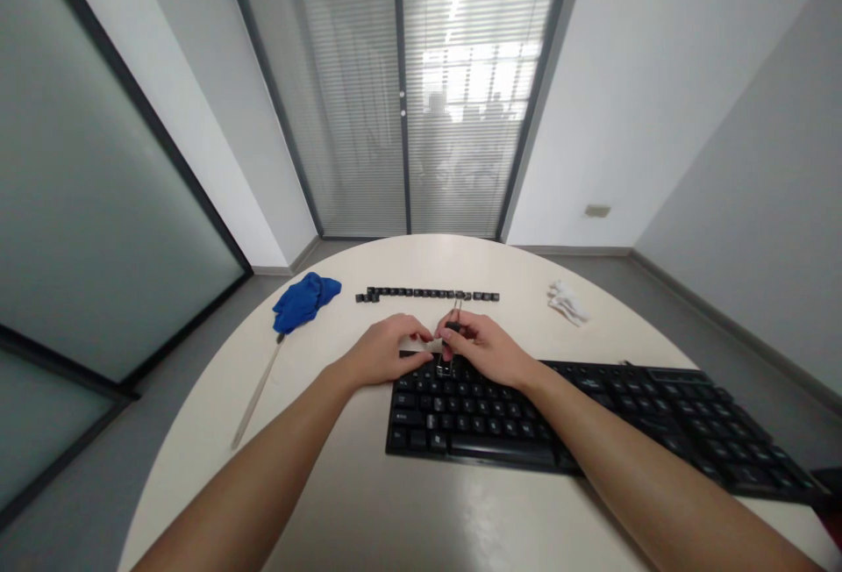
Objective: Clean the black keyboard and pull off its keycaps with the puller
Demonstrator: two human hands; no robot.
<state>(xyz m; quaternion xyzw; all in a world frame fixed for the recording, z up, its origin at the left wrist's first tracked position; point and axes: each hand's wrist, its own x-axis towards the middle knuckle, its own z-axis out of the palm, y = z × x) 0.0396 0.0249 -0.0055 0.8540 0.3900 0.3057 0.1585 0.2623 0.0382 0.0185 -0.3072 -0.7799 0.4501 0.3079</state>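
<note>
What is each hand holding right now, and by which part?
The right hand pinches a wire keycap puller by its black handle, over the keyboard. The left hand presses the keyboard's top edge, gripping nothing clearly.

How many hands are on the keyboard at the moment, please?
2: the left hand rests on the keyboard's top-left corner, and the right hand is beside it, holding a wire key puller.

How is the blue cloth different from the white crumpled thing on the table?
The blue cloth is deep blue; the white crumpled thing is white. The blue cloth is larger and lies at the table's left edge, beyond the left hand; the white one is smaller and lies to the right, beyond the right hand. Both are bunched up, untouched, on the round table.
</note>
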